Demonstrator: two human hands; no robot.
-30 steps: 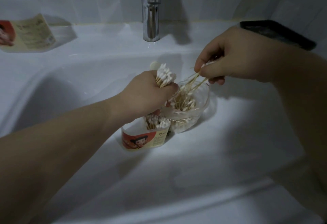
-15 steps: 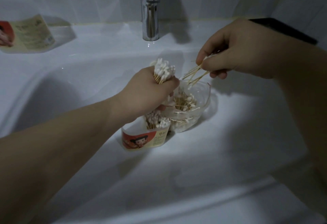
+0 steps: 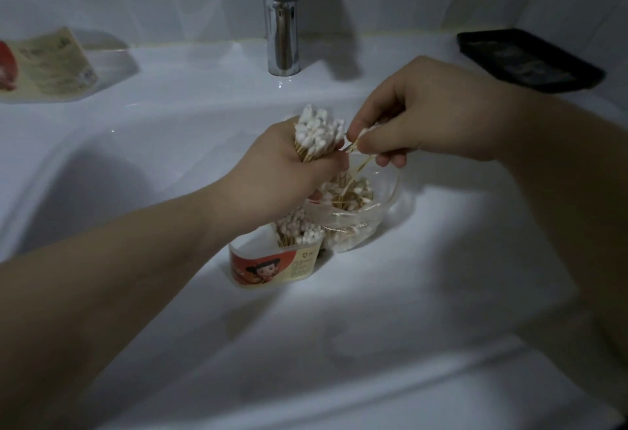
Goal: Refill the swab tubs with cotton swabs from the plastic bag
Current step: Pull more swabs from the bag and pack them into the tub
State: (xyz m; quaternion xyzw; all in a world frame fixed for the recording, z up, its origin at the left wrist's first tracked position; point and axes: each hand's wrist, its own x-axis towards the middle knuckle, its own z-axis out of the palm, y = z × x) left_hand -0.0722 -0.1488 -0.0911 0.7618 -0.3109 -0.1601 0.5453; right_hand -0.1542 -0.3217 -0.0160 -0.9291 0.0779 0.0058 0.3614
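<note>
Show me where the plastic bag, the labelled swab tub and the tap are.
plastic bag (image 3: 373, 222): head view, on its clear crumpled side wall.
labelled swab tub (image 3: 272, 268): head view, on the red cartoon label at its front.
tap (image 3: 282, 32): head view, on the chrome spout.

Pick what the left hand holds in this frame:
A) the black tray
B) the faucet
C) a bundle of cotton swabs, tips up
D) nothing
C: the left hand grips a bundle of cotton swabs, white tips up, above the swab tub, while the right hand pinches a few loose swabs beside it.
</note>
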